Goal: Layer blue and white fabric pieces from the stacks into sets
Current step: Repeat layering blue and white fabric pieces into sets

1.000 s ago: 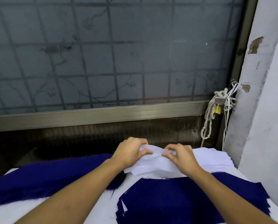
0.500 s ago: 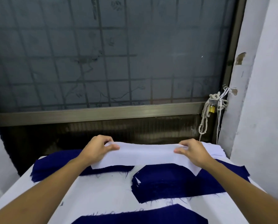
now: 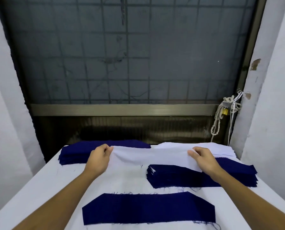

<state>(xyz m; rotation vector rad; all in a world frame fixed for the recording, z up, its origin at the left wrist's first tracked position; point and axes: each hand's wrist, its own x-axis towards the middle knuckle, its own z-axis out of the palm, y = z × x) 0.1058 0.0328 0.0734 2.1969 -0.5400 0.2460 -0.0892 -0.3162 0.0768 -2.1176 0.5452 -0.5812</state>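
A long white fabric piece (image 3: pixel 151 156) hangs stretched between my hands above the table. My left hand (image 3: pixel 99 159) pinches its left end and my right hand (image 3: pixel 203 157) pinches its right end. Behind it at the back right lies the white stack (image 3: pixel 221 150). A blue stack (image 3: pixel 78 153) sits at the back left. Under my right hand is a pile of layered blue pieces (image 3: pixel 188 177) with white edges showing at its left. A single blue piece (image 3: pixel 148 209) lies flat near the front edge.
The table (image 3: pixel 121 176) is covered in white cloth. A dark barred window (image 3: pixel 130 63) fills the wall behind it. A knotted rope with a padlock (image 3: pixel 224 112) hangs at the right, beside a white pillar (image 3: pixel 262 113).
The white piece was lifted off the white stack, and my hands spread apart to stretch it out. The camera tilted down, bringing the single blue piece at the front into view.
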